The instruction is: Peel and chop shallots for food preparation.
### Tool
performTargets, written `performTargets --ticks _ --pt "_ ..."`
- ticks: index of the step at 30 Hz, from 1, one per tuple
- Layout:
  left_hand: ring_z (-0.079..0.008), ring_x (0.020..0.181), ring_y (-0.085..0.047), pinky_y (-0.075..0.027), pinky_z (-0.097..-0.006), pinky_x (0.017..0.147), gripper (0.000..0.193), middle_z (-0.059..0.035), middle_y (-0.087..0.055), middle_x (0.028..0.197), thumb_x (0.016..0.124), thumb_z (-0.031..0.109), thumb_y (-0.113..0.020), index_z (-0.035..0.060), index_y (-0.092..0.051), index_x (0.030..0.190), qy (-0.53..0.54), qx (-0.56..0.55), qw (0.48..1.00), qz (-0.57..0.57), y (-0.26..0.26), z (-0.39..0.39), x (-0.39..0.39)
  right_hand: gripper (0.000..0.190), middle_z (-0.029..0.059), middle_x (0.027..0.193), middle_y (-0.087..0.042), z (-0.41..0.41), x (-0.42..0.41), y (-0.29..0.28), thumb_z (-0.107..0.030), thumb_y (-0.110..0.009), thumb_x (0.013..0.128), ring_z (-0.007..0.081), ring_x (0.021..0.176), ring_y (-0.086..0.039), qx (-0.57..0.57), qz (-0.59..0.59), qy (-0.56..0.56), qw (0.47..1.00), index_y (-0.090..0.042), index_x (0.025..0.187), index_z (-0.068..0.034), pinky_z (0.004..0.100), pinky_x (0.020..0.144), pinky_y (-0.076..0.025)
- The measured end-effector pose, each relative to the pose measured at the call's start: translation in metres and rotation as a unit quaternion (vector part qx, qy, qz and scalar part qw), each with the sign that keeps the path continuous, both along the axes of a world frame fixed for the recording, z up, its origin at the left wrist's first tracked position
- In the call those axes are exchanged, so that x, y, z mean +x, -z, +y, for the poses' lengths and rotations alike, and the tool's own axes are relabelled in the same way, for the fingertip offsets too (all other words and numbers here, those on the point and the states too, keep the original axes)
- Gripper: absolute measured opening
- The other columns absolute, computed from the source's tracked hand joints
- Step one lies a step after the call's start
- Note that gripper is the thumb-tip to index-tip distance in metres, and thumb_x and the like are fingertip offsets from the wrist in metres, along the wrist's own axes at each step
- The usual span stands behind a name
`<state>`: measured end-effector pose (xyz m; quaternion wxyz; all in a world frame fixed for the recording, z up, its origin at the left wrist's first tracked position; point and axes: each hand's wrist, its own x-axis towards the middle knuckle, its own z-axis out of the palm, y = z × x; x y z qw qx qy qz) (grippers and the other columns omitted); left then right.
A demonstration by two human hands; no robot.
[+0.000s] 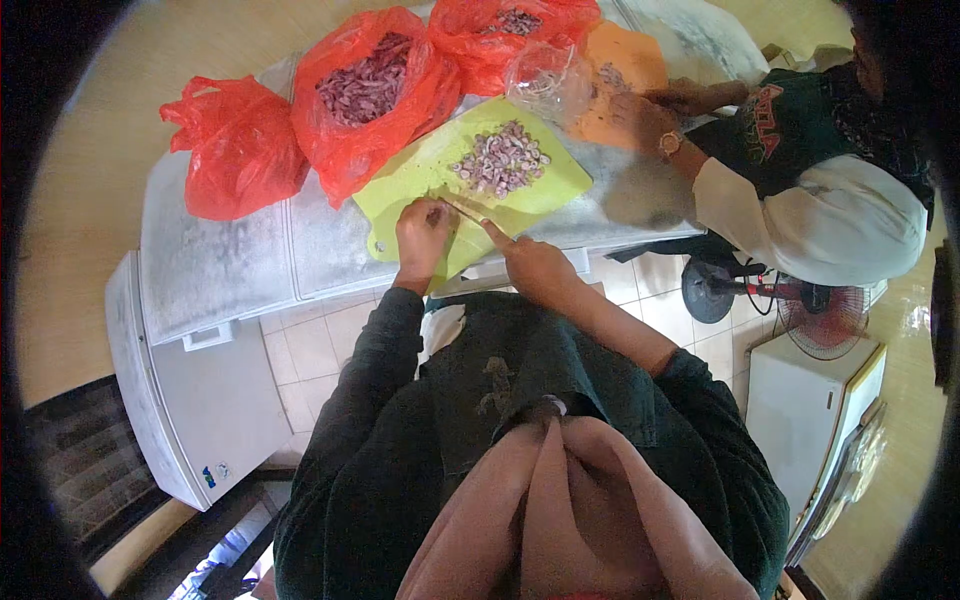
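My right hand (544, 268) grips a knife (463, 211), its index finger stretched along the blade. The blade's far end meets the fingers of my left hand (422, 234), which are bent over a small dark purplish piece of food (433, 217), mostly hidden. Both hands are over a yellow-green cutting board (397, 196), near its front left. A heap of purplish-white cut pieces (502, 159) lies on the board beyond the knife. Behind it, an open red plastic bag (322, 142) holds many uncut, elongated purplish pieces (365, 84).
A closed red bag (240, 161) sits left; another open red bag (457, 37) stands behind. A clear plastic bag (546, 79) touches the board's far edge. At right a co-worker's hands (637, 120) work over an orange board (619, 49). A fan (821, 315) stands on a white cabinet (795, 405).
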<state>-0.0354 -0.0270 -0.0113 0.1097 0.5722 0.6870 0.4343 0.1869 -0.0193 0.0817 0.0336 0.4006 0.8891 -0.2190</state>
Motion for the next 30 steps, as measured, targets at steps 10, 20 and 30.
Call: performTargets --ticks 10,20,30 --pt "-0.0281 0.071 -0.064 -0.052 -0.0358 0.067 0.008 -0.0136 -0.065 0.078 0.077 0.004 -0.07 0.0007 -0.066 0.083 0.011 0.008 0.999 0.033 -0.01 0.002 0.004 0.069 0.0218 0.079 -0.063 0.014 -0.016 0.014 -0.004 -0.051 0.083 0.038 0.069 -0.066 0.014 0.063 -0.006 0.998 -0.032 0.149 -0.012 0.0475 0.061 -0.054" --pt "-0.0279 0.07 -0.061 -0.051 -0.0377 0.067 0.009 -0.0115 -0.063 0.073 0.071 0.006 -0.072 0.0036 -0.065 0.077 -0.009 0.004 0.999 -0.04 -0.007 0.005 0.008 0.067 0.0228 0.09 -0.066 0.012 -0.007 0.002 -0.006 -0.052 0.084 0.0378 0.08 -0.068 -0.049 -0.026 -0.004 0.998 -0.03 0.148 -0.008 0.0484 0.07 -0.056" --pt "-0.0238 0.069 -0.067 -0.053 -0.0331 0.064 0.011 -0.0137 -0.066 0.077 0.075 0.007 -0.072 0.0008 -0.067 0.083 -0.006 -0.028 0.999 0.014 -0.008 0.006 0.006 0.067 0.022 0.086 -0.066 0.008 -0.007 0.023 -0.009 -0.05 0.087 0.0371 0.076 -0.068 0.005 0.029 -0.009 1.0 -0.028 0.15 -0.013 0.0471 0.064 -0.056"
